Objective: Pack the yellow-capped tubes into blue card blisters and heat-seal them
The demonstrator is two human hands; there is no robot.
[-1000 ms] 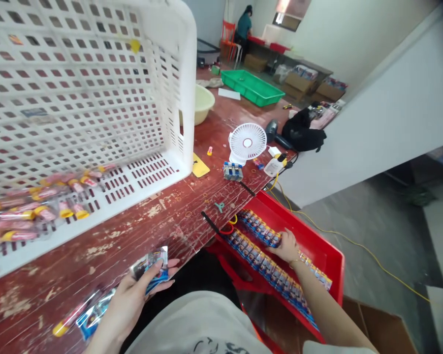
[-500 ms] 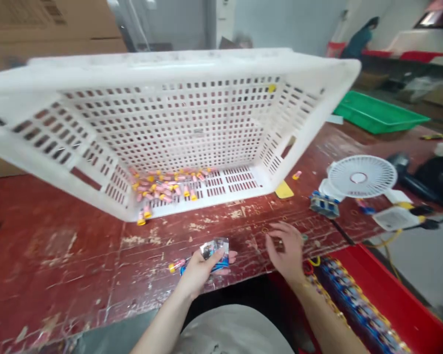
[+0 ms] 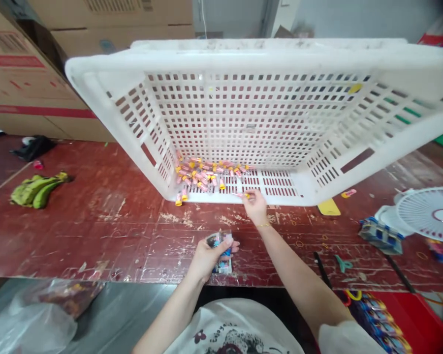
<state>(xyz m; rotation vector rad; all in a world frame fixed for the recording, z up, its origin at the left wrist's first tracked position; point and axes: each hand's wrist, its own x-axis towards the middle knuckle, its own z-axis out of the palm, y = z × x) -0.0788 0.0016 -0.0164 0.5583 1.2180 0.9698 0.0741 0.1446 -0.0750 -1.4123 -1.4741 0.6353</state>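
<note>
My left hand [image 3: 205, 256] is closed round a small stack of clear printed packets [image 3: 221, 248], held just above the near edge of the worn red table [image 3: 107, 231]. My right hand [image 3: 255, 206] reaches forward to the open mouth of a big white slotted crate [image 3: 266, 110] lying tipped on its side. Its fingers pinch one pink-and-yellow wrapped item [image 3: 244, 195] at the crate's lower lip. A pile of the same pink-and-yellow items [image 3: 206, 174] lies inside the crate, just left of that hand.
Bananas [image 3: 39, 187] lie at the table's left. A white fan [image 3: 430, 214], a blue bundle [image 3: 380, 235], a yellow card [image 3: 328, 207] and rubber bands sit at the right. A red tray of blue packs [image 3: 398, 319] is at lower right. Cardboard boxes [image 3: 33, 59] stand behind.
My view swung left. My right hand left the red tray, crossed the table and now pinches an item at the crate's mouth. My left hand kept the packets.
</note>
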